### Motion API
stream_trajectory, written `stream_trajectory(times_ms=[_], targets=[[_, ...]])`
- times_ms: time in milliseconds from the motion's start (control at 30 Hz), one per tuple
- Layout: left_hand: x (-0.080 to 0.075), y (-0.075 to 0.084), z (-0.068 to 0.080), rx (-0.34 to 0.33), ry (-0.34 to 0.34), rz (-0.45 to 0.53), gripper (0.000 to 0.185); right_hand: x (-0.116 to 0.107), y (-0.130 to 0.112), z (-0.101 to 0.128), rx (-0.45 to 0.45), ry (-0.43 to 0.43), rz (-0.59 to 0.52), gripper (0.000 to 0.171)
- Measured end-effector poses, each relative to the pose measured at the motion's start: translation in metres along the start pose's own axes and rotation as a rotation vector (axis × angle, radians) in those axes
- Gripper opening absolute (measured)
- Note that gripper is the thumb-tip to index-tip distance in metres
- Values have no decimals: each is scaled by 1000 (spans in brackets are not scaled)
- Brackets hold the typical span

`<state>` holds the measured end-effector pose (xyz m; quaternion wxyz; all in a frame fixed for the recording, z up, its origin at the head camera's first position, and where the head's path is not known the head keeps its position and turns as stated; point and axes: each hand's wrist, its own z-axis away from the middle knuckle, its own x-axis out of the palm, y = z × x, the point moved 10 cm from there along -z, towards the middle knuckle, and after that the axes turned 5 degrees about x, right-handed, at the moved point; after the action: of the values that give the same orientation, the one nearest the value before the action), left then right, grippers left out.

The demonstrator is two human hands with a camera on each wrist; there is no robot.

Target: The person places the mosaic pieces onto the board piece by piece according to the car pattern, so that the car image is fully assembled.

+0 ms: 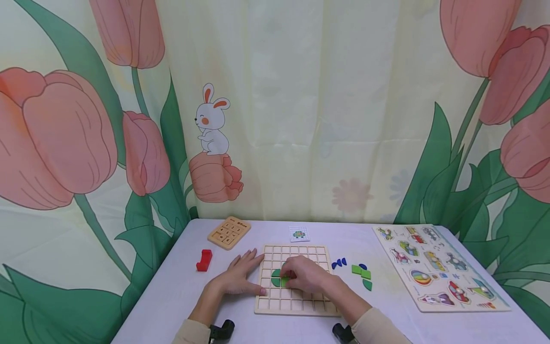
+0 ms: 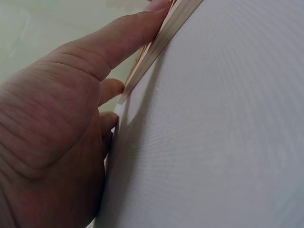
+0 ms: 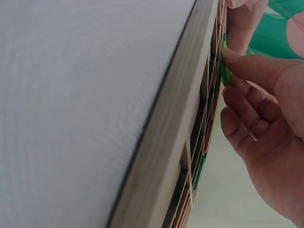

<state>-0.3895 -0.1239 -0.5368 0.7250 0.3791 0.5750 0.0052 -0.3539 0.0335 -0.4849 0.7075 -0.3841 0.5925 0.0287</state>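
A wooden grid board (image 1: 296, 306) lies on the table with dark green rounded pieces (image 1: 275, 282) set in its cells. My left hand (image 1: 238, 277) rests at the board's left edge, fingers extended and thumb (image 2: 137, 35) over the rim. Above the middle of the board, my right hand (image 1: 307, 274) pinches a light green piece (image 3: 224, 69) between thumb and fingers, right at the grid. Part of the grid and its pieces is hidden beneath that hand. In the right wrist view, a red and a green piece show farther along the board.
Right of the board lie blue half-round pieces (image 1: 339, 263), light green squares (image 1: 356, 269) and a dark green quarter-round (image 1: 367, 284). A pattern card (image 1: 299, 234) lies behind the board. Around it are a red block (image 1: 204, 261), a wooden number board (image 1: 229, 232) and a picture puzzle (image 1: 442, 267).
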Motion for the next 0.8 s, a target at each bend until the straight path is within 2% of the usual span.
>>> stream_trajectory(times_ms=[300,467,633,800], targets=[[0,0,0,-3,0,6,110,1,0,1,-24,10,57,18],[0,0,0,-3,-3,-5,110,-4,4,4,-20,32,2,16],[2,0,-1,-3,-7,-6,110,-24,15,17,10,126,-77,20],[2,0,-1,-10,-1,-3,110,-47,29,35,40,246,-87,25]])
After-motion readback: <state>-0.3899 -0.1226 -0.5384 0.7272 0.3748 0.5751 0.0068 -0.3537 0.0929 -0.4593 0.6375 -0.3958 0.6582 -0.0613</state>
